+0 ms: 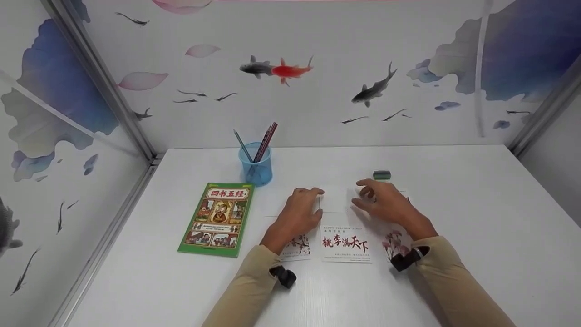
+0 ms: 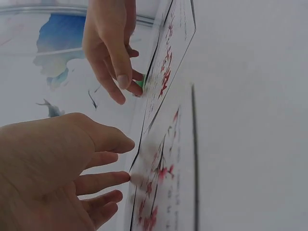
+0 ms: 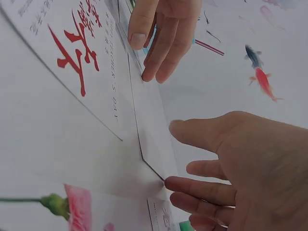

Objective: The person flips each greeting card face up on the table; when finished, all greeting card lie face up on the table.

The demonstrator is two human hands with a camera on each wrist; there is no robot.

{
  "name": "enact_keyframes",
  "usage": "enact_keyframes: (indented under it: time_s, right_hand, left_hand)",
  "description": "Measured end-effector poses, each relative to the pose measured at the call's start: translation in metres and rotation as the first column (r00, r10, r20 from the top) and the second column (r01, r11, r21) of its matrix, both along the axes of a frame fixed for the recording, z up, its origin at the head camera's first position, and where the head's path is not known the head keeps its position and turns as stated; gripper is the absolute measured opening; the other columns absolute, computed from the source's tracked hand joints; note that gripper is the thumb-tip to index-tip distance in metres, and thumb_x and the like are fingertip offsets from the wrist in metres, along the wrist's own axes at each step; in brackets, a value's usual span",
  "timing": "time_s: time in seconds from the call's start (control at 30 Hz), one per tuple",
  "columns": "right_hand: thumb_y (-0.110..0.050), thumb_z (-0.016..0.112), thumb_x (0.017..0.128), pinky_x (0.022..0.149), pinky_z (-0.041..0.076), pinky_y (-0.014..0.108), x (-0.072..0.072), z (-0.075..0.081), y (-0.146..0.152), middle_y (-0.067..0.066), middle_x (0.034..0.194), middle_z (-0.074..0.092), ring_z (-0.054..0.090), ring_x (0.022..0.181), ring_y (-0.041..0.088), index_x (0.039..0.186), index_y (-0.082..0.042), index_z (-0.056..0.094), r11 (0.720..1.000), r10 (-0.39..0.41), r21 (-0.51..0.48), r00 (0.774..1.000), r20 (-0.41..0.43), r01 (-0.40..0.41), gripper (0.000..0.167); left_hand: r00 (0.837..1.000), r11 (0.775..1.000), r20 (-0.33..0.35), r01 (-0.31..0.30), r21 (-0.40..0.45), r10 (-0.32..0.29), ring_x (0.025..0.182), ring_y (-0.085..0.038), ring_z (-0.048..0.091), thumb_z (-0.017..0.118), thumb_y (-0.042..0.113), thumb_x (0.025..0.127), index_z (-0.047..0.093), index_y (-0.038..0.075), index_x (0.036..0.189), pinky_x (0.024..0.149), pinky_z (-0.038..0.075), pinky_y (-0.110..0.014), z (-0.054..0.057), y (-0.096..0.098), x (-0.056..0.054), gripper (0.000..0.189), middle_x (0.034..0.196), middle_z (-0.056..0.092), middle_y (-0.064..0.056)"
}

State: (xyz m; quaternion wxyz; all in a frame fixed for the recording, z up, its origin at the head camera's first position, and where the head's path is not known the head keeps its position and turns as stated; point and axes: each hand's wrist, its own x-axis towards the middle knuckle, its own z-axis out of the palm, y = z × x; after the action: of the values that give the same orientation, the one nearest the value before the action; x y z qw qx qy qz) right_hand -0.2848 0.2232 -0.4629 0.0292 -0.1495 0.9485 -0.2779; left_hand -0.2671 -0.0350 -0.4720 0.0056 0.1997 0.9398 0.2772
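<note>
My left hand [image 1: 297, 213] is over a card with blossom branches [image 1: 297, 247], fingers loosely bent at the left edge of a blank white card [image 1: 336, 200]. In the left wrist view its fingertips [image 2: 124, 178] are right at a card's edge. My right hand [image 1: 386, 202] hovers at the blank card's right side, thumb and fingers apart. The right wrist view shows one fingertip [image 3: 171, 183] at that card's corner. Between the forearms lies a card with red characters [image 1: 346, 244]. A card with pink flowers [image 1: 396, 243] is partly hidden under the right hand and wrist.
A green-bordered book [image 1: 218, 220] lies to the left. Behind it stands a blue mesh cup [image 1: 257, 172] holding several pencils [image 1: 265, 143]. A small dark green cylinder [image 1: 381, 175] lies beyond the right hand. Printed panels [image 1: 317, 113] enclose the white table [image 1: 145, 281] at the back and sides.
</note>
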Motion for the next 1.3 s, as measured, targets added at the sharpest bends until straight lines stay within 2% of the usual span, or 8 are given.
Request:
enact_keyframes:
  time_s: [0.3, 0.5, 0.7, 0.8, 0.9, 1.07, 1.17, 1.3]
  right_hand:
    - [-0.029, 0.068, 0.106, 0.103, 0.058, 0.058, 0.007, 0.007, -0.01, 0.021, 0.131, 0.077, 0.074, 0.121, 0.039, 0.143, 0.0, 0.066, 1.0, 0.01, -0.016, 1.0, 0.002, -0.01, 0.047]
    - [-0.03, 0.068, 0.106, 0.106, 0.057, 0.059, 0.004, 0.006, -0.009, 0.023, 0.135, 0.074, 0.071, 0.126, 0.041, 0.146, 0.0, 0.063, 0.998, -0.01, -0.068, 0.999, 0.05, 0.013, 0.05]
    - [-0.031, 0.068, 0.106, 0.105, 0.058, 0.058, 0.0, 0.004, -0.004, 0.028, 0.142, 0.068, 0.07, 0.128, 0.044, 0.157, 0.0, 0.05, 0.981, -0.113, -0.152, 0.99, 0.085, 0.125, 0.063]
    - [-0.032, 0.07, 0.105, 0.105, 0.058, 0.056, 0.0, 0.007, -0.003, 0.028, 0.139, 0.068, 0.069, 0.129, 0.043, 0.162, -0.003, 0.044, 0.956, -0.159, -0.234, 0.983, 0.095, 0.177, 0.069]
    - [-0.03, 0.073, 0.104, 0.103, 0.06, 0.051, 0.002, 0.012, -0.005, 0.024, 0.138, 0.068, 0.07, 0.129, 0.04, 0.164, -0.009, 0.044, 0.913, -0.177, -0.36, 0.982, 0.069, 0.19, 0.07]
    - [-0.032, 0.075, 0.104, 0.087, 0.065, 0.035, 0.007, 0.019, -0.015, 0.017, 0.134, 0.074, 0.078, 0.116, 0.031, 0.162, -0.017, 0.05, 0.854, -0.095, -0.515, 0.995, -0.016, 0.073, 0.065]
    - [-0.037, 0.071, 0.106, 0.078, 0.064, 0.029, 0.01, 0.021, -0.023, 0.012, 0.132, 0.076, 0.079, 0.107, 0.027, 0.156, -0.018, 0.058, 0.853, 0.002, -0.521, 0.998, -0.069, -0.038, 0.055]
    - [-0.037, 0.061, 0.112, 0.075, 0.063, 0.033, 0.012, 0.02, -0.029, 0.006, 0.126, 0.076, 0.075, 0.096, 0.024, 0.14, -0.019, 0.072, 0.857, 0.097, -0.495, 0.989, -0.111, -0.139, 0.035]
  left_hand:
    - [0.998, 0.966, 0.06, 0.005, 0.259, -0.022, 0.143, -0.031, 0.061, 0.067, 0.01, 0.106, 0.055, 0.004, 0.153, 0.119, 0.051, -0.043, 0.001, -0.001, -0.001, 0.05, 0.152, 0.063, -0.017]
    - [0.994, 0.83, 0.113, -0.062, 0.554, -0.001, 0.122, -0.031, 0.075, 0.072, 0.002, 0.099, 0.066, 0.007, 0.142, 0.097, 0.064, -0.039, 0.003, -0.003, -0.001, 0.043, 0.15, 0.062, -0.015]
    - [0.978, 0.721, 0.207, -0.125, 0.682, -0.026, 0.123, -0.031, 0.075, 0.074, 0.004, 0.099, 0.073, 0.011, 0.136, 0.103, 0.063, -0.041, 0.006, -0.005, 0.0, 0.038, 0.143, 0.068, -0.013]
    - [0.973, 0.717, 0.232, -0.146, 0.681, -0.022, 0.123, -0.03, 0.075, 0.075, 0.006, 0.099, 0.075, 0.01, 0.134, 0.103, 0.062, -0.04, 0.005, -0.005, 0.0, 0.035, 0.139, 0.071, -0.013]
    - [0.969, 0.761, 0.247, -0.162, 0.628, 0.002, 0.126, -0.03, 0.073, 0.075, 0.011, 0.101, 0.077, 0.01, 0.132, 0.103, 0.062, -0.041, 0.003, -0.001, 0.002, 0.031, 0.145, 0.069, -0.012]
    - [0.969, 0.799, 0.246, -0.169, 0.577, 0.027, 0.133, -0.03, 0.069, 0.067, 0.034, 0.109, 0.079, 0.006, 0.129, 0.11, 0.059, -0.042, 0.003, 0.009, 0.004, 0.037, 0.157, 0.061, -0.013]
    - [0.947, 0.687, 0.309, -0.171, 0.706, -0.082, 0.128, -0.028, 0.073, 0.051, 0.051, 0.113, 0.074, 0.003, 0.137, 0.109, 0.059, -0.039, 0.005, 0.014, 0.003, 0.058, 0.149, 0.067, -0.012]
    - [0.886, 0.527, 0.365, -0.172, 0.832, -0.287, 0.115, -0.021, 0.076, 0.033, 0.064, 0.114, 0.068, 0.006, 0.141, 0.104, 0.061, -0.035, 0.008, 0.014, 0.002, 0.073, 0.134, 0.073, -0.011]
